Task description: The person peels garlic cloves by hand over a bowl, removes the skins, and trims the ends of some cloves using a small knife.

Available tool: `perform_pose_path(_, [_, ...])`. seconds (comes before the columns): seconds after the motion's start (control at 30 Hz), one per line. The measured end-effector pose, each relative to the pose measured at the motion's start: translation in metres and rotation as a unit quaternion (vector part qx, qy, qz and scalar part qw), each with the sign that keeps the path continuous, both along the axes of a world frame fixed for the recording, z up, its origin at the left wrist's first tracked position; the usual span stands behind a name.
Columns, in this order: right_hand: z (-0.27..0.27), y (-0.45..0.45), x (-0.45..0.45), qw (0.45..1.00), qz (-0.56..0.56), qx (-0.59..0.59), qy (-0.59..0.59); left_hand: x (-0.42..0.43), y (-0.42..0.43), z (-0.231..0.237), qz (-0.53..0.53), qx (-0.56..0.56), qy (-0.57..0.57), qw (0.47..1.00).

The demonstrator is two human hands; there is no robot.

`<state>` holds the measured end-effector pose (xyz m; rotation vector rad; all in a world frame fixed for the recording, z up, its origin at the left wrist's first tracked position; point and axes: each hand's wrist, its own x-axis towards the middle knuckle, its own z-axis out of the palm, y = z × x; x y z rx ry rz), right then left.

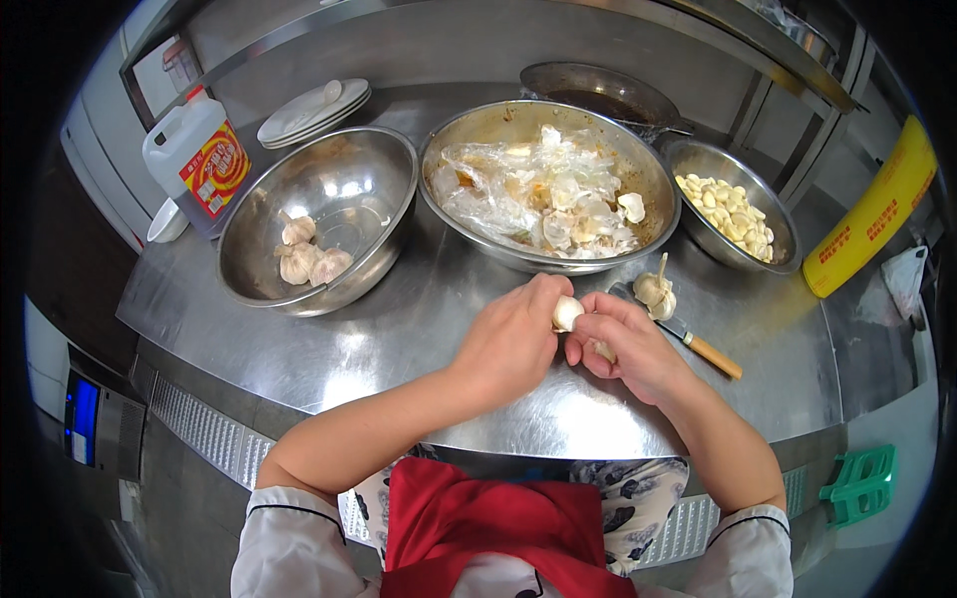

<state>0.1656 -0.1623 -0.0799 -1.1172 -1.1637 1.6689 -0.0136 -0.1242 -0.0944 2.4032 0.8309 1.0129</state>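
Note:
Between my two hands, just in front of the middle bowl, is a whitish garlic clove (567, 314). My left hand (516, 336) grips it from one side, and the fingertips of my right hand (624, 344) touch its other side. Another pale garlic piece (602, 350) shows within my right hand's curled fingers. Close by on the right, a partly broken garlic bulb (656, 294) with its stem lies against a knife with a wooden handle (714, 356). The large steel bowl (549, 261) ahead holds garlic skins and crumpled clear plastic (493, 194).
Whole garlic bulbs (303, 258) sit in a steel bowl (389, 161) at left. Peeled cloves (725, 213) fill part of a smaller bowl (785, 232) at right, beside a yellow roll (871, 209). Behind stand a plastic jug (198, 161), stacked plates (314, 112) and a wok (605, 86).

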Motion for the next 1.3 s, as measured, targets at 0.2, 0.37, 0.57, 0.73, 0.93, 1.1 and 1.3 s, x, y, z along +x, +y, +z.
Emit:
perform_pose_path(0.2, [-0.002,0.0,0.002,0.999,0.002,0.047,-0.005,0.005,-0.007,-0.003,0.005,0.056,0.016,0.998])
perform_pose_path(0.37, [-0.004,0.001,0.002,0.996,0.028,0.081,-0.025,0.005,-0.007,-0.009,0.007,0.059,0.014,0.998])
perform_pose_path(0.57, [-0.011,0.003,0.004,0.995,0.036,0.079,-0.044,0.002,-0.01,-0.004,0.027,-0.007,0.044,0.999])
perform_pose_path(0.73, [-0.012,0.002,0.004,0.997,0.048,0.048,0.022,0.003,-0.009,-0.008,0.005,0.047,0.025,0.999])
perform_pose_path(0.93, [-0.009,0.0,0.0,0.995,0.035,0.087,0.028,0.004,-0.011,-0.011,0.023,0.029,0.025,0.999])
perform_pose_path(1.1, [-0.016,0.004,0.001,0.987,0.009,0.161,-0.015,0.006,-0.013,-0.004,0.005,-0.02,-0.004,1.0])
perform_pose_path(1.3, [-0.01,0.003,-0.001,0.932,-0.051,0.287,-0.216,0.0,0.002,-0.003,-0.089,-0.27,-0.112,0.952])
